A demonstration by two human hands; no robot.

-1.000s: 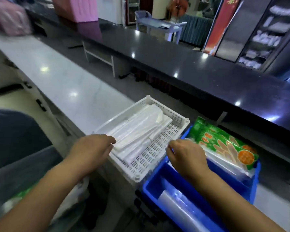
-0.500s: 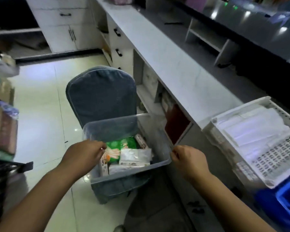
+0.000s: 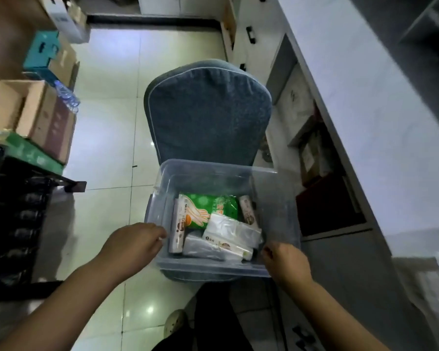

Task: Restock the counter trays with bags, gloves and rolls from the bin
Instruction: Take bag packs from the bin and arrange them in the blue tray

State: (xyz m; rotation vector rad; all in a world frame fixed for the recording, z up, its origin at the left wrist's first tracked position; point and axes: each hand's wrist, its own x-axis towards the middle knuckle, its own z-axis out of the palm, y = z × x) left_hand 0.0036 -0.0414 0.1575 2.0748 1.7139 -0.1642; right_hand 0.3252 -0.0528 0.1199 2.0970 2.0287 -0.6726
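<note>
- Left hand (image 3: 137,241): grip loosely curled, empty, at the clear bin (image 3: 213,268)'s left wall.
- Right hand (image 3: 287,262): grip likewise, at its near right corner.
- Green glove pack (image 3: 211,202) lies in the bin, between both grips.

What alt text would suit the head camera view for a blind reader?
A left hand and right hand reach to the near rim of a clear bin on a blue chair; inside lie a green glove packet and clear bag packs.

clear smooth plastic bin (image 3: 276,198); blue cloth chair (image 3: 208,110); glossy tiled floor (image 3: 112,138).
</note>
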